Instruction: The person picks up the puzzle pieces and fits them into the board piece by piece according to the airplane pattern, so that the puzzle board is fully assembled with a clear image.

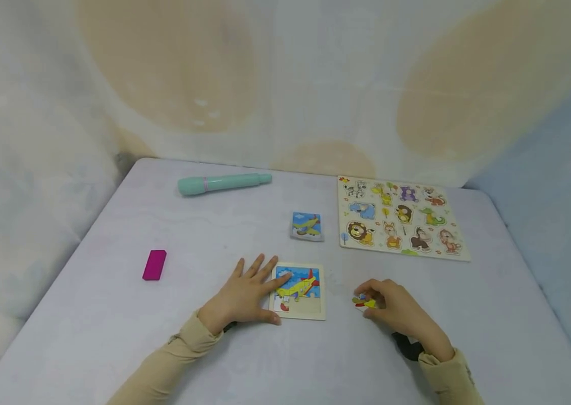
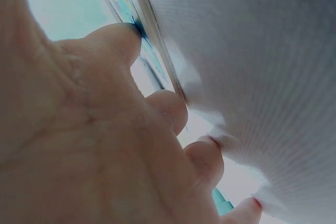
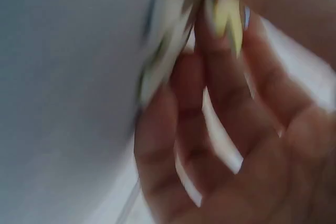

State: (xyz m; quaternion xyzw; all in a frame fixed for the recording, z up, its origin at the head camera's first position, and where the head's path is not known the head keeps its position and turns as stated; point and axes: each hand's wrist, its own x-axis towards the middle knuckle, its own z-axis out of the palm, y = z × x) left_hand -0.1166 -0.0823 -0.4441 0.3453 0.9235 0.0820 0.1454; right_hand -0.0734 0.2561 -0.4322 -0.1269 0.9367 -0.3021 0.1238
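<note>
A small wooden puzzle board (image 1: 305, 315) with an airplane picture lies on the table, its lower right part bare wood. My left hand (image 1: 242, 293) is spread flat at its left side, the index finger over the picture and the thumb by the lower left corner. In the left wrist view the fingertips of the left hand (image 2: 105, 108) meet the frame edge and the table. To the right of the board, my right hand (image 1: 395, 306) pinches puzzle pieces (image 1: 364, 302) with yellow, red and blue print, close over the table. The right wrist view shows the pieces (image 3: 229, 17) blurred between curled fingers.
Behind the board lies a small airplane picture block (image 1: 307, 226). A large animal puzzle board (image 1: 401, 218) is at the back right. A mint-green microphone-shaped object (image 1: 224, 183) lies at the back left, and a magenta block (image 1: 154, 265) sits at the left.
</note>
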